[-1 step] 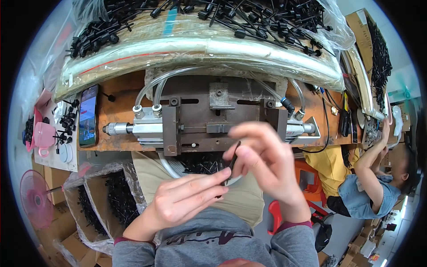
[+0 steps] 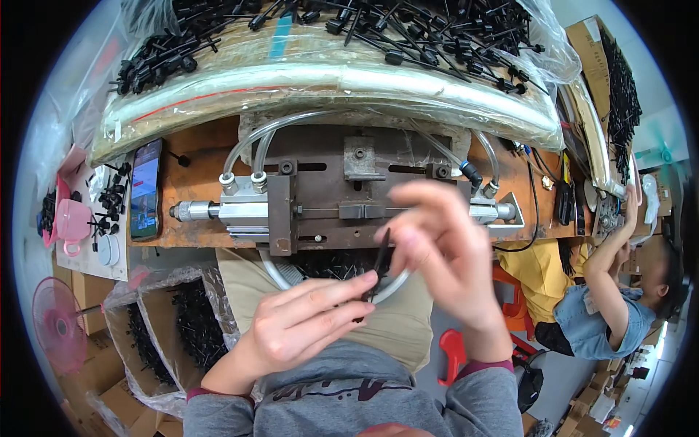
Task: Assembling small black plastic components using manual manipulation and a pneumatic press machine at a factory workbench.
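Note:
My left hand (image 2: 295, 324) is closed on a slim black plastic part (image 2: 382, 258), held between fingertips and thumb, its long stem pointing up. More black plastic shows under those fingers, but its shape is hidden. Beside the stem's upper end, my right hand (image 2: 444, 251) has its fingers bent and apart, slightly blurred; whether a fingertip touches the stem I cannot tell. Just beyond both hands sits a metal bench fixture (image 2: 317, 193) with a small grey block (image 2: 353, 211) at its middle and an air cylinder (image 2: 244, 215) on the left side.
Beyond the fixture, a plastic-wrapped tray edge (image 2: 328, 84) holds heaped black parts (image 2: 437, 36). A phone (image 2: 145, 189) and a pink cup (image 2: 71, 222) stand left. Black parts (image 2: 338, 266) lie below my hands. Bagged boxes (image 2: 164, 328) sit lower left; another person (image 2: 604, 309) is at right.
My right hand has shifted slightly to the right, away from the black part, so more of its stem shows. My left hand stays in place.

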Action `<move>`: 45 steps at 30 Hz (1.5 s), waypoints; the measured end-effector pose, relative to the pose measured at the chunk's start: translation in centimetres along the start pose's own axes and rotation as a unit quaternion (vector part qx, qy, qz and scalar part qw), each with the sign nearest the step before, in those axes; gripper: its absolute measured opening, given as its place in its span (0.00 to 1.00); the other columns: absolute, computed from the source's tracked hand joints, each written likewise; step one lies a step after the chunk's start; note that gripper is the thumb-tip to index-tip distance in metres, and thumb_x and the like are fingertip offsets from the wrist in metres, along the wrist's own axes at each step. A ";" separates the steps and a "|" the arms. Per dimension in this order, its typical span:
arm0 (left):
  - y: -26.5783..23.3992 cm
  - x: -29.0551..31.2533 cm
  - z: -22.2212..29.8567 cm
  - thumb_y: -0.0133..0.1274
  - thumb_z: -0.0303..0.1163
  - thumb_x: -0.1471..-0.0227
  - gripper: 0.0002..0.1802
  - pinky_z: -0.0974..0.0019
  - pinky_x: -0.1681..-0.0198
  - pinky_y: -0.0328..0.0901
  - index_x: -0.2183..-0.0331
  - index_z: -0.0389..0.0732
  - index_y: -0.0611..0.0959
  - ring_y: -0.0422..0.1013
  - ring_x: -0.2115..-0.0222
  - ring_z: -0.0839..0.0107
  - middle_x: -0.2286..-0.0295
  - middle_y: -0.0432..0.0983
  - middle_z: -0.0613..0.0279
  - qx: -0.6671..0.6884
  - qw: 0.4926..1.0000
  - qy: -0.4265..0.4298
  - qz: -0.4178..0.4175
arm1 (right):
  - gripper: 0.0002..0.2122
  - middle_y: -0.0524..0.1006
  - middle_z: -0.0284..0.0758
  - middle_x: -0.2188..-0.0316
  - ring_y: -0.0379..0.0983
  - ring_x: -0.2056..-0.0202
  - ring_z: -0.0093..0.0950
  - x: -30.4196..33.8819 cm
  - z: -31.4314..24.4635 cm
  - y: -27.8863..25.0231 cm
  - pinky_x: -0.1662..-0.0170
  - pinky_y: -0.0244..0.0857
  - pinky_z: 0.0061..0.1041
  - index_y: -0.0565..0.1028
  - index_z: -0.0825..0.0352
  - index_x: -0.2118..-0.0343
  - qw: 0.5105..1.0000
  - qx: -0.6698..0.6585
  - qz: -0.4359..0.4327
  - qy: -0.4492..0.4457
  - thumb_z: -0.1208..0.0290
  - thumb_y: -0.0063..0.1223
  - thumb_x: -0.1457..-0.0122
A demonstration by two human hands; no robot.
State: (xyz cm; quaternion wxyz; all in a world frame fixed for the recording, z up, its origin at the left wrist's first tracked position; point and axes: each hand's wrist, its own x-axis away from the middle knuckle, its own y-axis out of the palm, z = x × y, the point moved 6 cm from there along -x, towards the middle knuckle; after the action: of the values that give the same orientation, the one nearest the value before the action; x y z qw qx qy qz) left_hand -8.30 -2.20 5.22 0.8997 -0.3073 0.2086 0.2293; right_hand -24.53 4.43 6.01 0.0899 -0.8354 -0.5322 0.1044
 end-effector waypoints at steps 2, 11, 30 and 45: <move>-0.1 -0.2 -0.4 0.65 0.22 0.64 0.14 0.65 0.62 0.73 0.68 0.32 0.85 0.77 0.64 0.60 0.54 0.76 0.48 -0.058 0.998 -0.018 0.017 | 0.13 0.79 0.35 0.70 0.69 0.78 0.15 -2.0 -1.6 -2.3 0.74 0.63 0.13 0.70 0.70 0.51 0.992 0.089 0.076 -0.056 0.79 0.49 0.39; 2.6 -0.9 -2.0 0.60 0.26 0.58 0.12 0.62 0.60 0.73 0.67 0.33 0.82 0.77 0.66 0.61 0.51 0.74 0.49 -0.241 0.970 -0.007 0.006 | 0.16 0.81 0.34 0.66 0.75 0.72 0.28 -15.0 -7.1 -6.8 0.67 0.69 0.27 0.79 0.65 0.61 0.805 0.540 0.079 -0.234 0.70 0.65 0.55; 3.0 -1.6 -2.5 0.64 0.26 0.62 0.13 0.71 0.73 0.69 0.68 0.38 0.83 0.74 0.79 0.70 0.52 0.77 0.55 -0.285 0.958 -0.035 -0.002 | 0.20 0.78 0.44 0.72 0.75 0.70 0.36 -23.0 -4.1 -7.0 0.61 0.69 0.31 0.76 0.73 0.67 0.785 0.614 -0.049 -0.067 0.68 0.63 0.66; 2.1 -1.0 -1.0 0.66 0.28 0.62 0.13 0.70 0.75 0.68 0.68 0.38 0.83 0.74 0.80 0.69 0.53 0.77 0.55 -0.202 0.978 -0.036 -0.028 | 0.23 0.79 0.42 0.57 0.76 0.54 0.38 -19.3 -7.5 -3.5 0.48 0.70 0.34 0.76 0.64 0.55 0.744 0.632 -0.064 -0.206 0.70 0.64 0.58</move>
State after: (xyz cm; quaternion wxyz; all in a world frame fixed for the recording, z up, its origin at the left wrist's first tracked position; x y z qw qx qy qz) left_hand -10.47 -1.61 4.00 0.8322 -0.4798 0.1168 0.2524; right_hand -33.50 -11.98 15.68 0.4922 -0.5097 -0.4018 0.5801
